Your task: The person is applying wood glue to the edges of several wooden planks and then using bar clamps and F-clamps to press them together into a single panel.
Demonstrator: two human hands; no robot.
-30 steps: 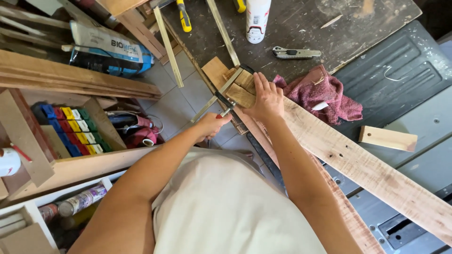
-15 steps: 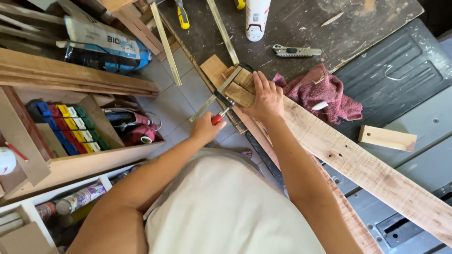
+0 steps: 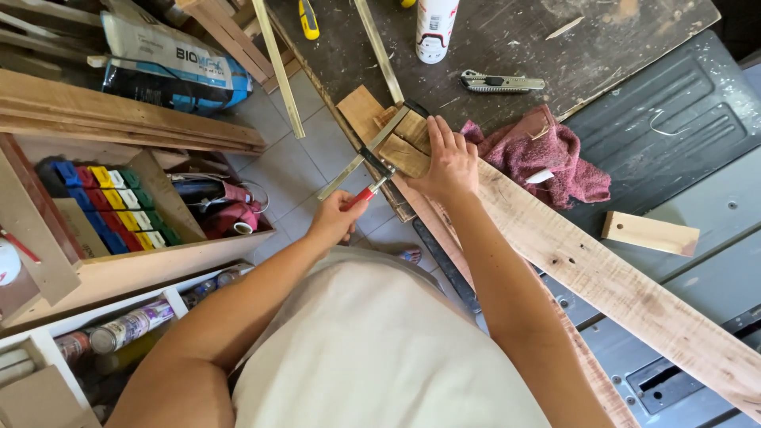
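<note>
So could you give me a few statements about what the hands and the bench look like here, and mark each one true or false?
1. The left hand grips the red handle of a bar clamp. True.
2. The right hand rests flat on wood at the end of a long plank. True.
3. The right hand holds the utility knife. False: it lies untouched on the dark bench top.
4. The red cloth lies on the floor. False: it sits on the bench beside the plank.
5. A small wood block lies apart from the plank. True.
</note>
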